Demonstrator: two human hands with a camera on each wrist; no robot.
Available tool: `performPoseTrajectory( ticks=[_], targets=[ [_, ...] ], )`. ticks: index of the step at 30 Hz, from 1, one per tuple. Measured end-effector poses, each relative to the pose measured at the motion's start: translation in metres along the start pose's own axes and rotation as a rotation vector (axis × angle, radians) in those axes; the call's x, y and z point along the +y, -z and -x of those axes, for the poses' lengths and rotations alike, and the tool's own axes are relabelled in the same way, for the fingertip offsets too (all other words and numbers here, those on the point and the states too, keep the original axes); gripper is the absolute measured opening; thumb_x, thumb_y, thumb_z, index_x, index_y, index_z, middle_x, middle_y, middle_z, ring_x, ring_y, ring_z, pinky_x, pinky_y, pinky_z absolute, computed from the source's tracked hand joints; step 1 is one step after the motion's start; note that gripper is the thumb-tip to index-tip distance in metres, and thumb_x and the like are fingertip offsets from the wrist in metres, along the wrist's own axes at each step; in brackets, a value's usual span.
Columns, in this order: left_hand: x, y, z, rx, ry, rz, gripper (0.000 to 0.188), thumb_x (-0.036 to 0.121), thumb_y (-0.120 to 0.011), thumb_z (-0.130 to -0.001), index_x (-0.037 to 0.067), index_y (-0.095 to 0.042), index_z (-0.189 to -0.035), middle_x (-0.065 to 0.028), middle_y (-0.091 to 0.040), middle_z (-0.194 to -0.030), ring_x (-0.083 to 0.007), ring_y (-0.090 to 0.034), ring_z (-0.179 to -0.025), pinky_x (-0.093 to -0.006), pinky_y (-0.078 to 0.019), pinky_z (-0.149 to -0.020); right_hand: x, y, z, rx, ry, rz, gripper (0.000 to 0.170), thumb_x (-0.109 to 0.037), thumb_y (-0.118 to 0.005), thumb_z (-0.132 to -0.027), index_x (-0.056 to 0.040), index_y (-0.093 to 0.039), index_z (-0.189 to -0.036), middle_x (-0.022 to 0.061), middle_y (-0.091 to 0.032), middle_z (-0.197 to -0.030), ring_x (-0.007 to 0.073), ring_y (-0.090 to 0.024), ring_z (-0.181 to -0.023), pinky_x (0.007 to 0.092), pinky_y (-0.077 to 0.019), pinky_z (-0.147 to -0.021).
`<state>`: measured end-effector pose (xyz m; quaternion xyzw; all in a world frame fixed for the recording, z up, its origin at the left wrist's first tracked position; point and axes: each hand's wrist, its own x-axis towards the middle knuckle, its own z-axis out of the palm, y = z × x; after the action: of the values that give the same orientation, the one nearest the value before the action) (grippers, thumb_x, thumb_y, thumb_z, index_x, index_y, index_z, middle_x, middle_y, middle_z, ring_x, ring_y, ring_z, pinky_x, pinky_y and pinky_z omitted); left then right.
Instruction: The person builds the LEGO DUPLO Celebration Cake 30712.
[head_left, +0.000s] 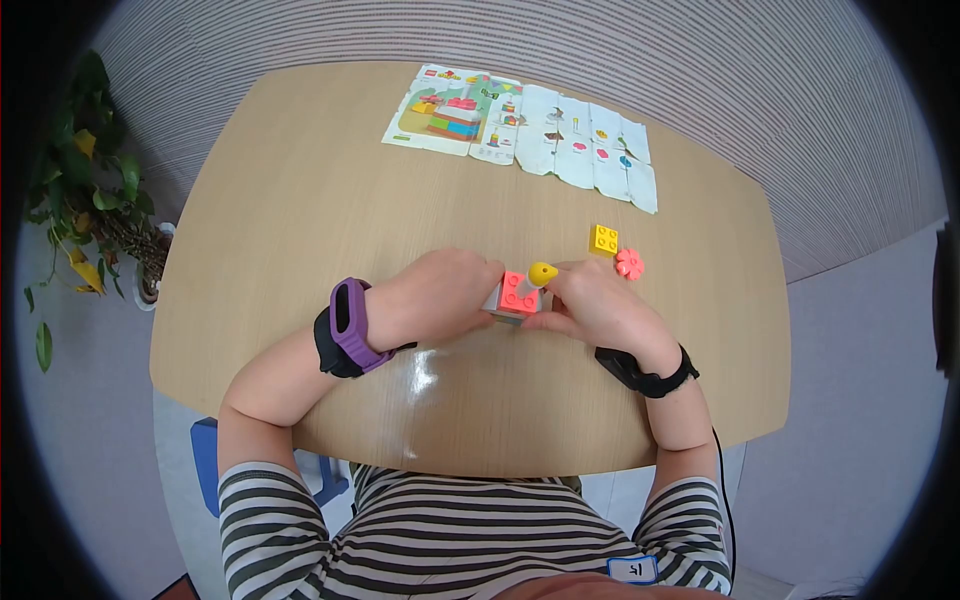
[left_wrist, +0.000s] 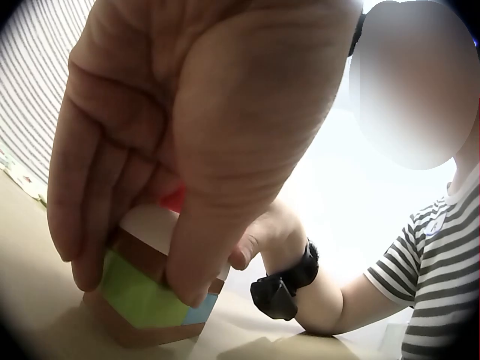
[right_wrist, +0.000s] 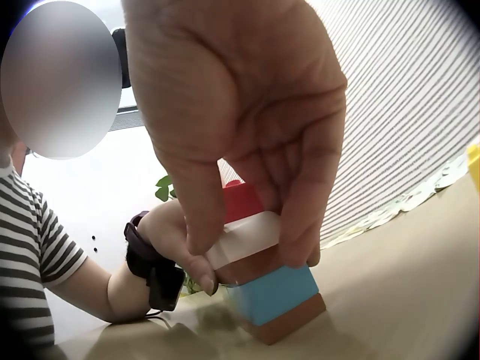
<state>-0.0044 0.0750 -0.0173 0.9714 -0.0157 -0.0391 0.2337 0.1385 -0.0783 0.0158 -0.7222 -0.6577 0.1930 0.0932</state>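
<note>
A small cake-like stack of toy bricks stands on the table between both hands. Its layers are a brown base (right_wrist: 289, 321), a green brick (left_wrist: 139, 292) beside a blue brick (right_wrist: 279, 292), another brown layer, and a white layer (right_wrist: 244, 241). A coral-red brick (head_left: 512, 295) tops it, bearing a white candle piece with a yellow tip (head_left: 544, 273). My left hand (head_left: 430, 295) grips the stack's left side, thumb and fingers around the green brick and upper layers. From the right, my right hand (head_left: 605, 305) holds the white and brown layers between thumb and fingers.
Beyond the right hand lie a yellow brick (head_left: 605, 239) and a coral flower piece (head_left: 629, 264). An unfolded instruction sheet (head_left: 560, 120) lies along the table's far side. A potted plant (head_left: 110, 200) stands off the table's left edge.
</note>
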Motion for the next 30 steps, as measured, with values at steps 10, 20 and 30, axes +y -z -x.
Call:
performPoseTrajectory(
  ticks=[10, 20, 30],
  targets=[
    [-0.005, -0.006, -0.002, 0.056, -0.003, -0.003, 0.032, 0.022, -0.071, -0.075, -0.001, -0.054, -0.091, -0.0183, -0.062, -0.081, -0.0359, -0.060, -0.080, -0.0425, -0.0473, -0.071, 0.010, -0.010, 0.000, 0.139, 0.072, -0.016, 0.044, -0.033, -0.078, -0.072, 0.0022, -0.053, -0.066, 0.0146, -0.054, -0.060, 0.0330, -0.054, -0.058, 0.0397, -0.0427, -0.056],
    [-0.009, -0.010, -0.006, 0.157, 0.038, -0.010, 0.034, 0.022, -0.068, -0.079, -0.002, -0.052, -0.096, -0.0188, -0.062, -0.082, -0.0365, -0.060, -0.080, -0.0431, -0.0479, -0.069, 0.009, -0.006, -0.004, 0.118, -0.059, -0.018, 0.034, -0.024, -0.073, -0.075, 0.0046, -0.057, -0.085, 0.0225, -0.062, -0.081, 0.0399, -0.060, -0.078, 0.0440, -0.0476, -0.067],
    [-0.009, -0.011, -0.007, 0.146, 0.041, -0.054, 0.035, 0.021, -0.068, -0.080, -0.003, -0.050, -0.098, -0.0192, -0.062, -0.081, -0.0353, -0.062, -0.079, -0.0410, -0.0499, -0.070, 0.012, -0.007, -0.005, 0.140, -0.057, -0.009, 0.032, -0.024, -0.071, -0.077, 0.0035, -0.057, -0.088, 0.0220, -0.062, -0.084, 0.0396, -0.060, -0.079, 0.0439, -0.0481, -0.067]
  ],
)
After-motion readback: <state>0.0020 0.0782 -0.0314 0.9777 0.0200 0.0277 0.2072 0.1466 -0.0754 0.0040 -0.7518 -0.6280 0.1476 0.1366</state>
